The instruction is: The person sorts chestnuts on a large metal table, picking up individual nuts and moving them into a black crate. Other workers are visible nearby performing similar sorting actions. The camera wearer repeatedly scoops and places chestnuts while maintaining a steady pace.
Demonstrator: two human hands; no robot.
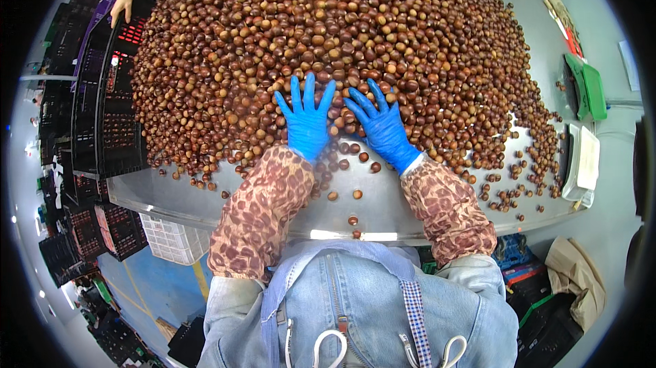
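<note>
A wide heap of round brown nuts, chestnut-like (318, 24), covers most of a metal table (384, 204). My left hand (307, 117), in a blue glove, lies with fingers spread on the heap's near edge. Beside it my right hand (382, 124), gloved in blue too, rests on the nuts with its fingers apart and pointing up and left. Neither hand grips a nut that I can see; the palms are hidden. Several loose nuts (357, 194) lie on the bare metal between my forearms.
Another person's hand (123, 3) touches the black plastic crates (110, 111) at the left. A green container (594, 91) and a white plastic tray (581, 163) are at the right edge. A white basket (171, 240) stands below the table's left front edge.
</note>
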